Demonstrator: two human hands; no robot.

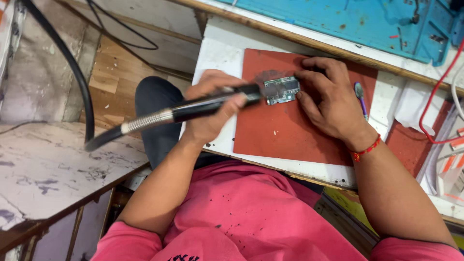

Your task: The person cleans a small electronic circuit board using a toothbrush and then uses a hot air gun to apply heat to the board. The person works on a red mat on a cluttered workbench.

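Observation:
My left hand (211,110) is closed around a black pen-shaped rotary tool (208,105) with a silver flexible shaft. The tool's tip touches the left edge of a small green circuit board (282,90). The board lies on a red-brown work mat (285,133). My right hand (328,99), with a red thread at the wrist, presses down on the board, its fingertips on the top and right edges. Dark dust marks the mat above the board.
The mat lies on a white bench top (217,53). A purple-handled tool (360,99) rests to the right of my right hand. A blue mat (377,24) lies beyond, red wire (430,104) at the right, a black hose (79,77) and a marble shelf (53,169) at the left.

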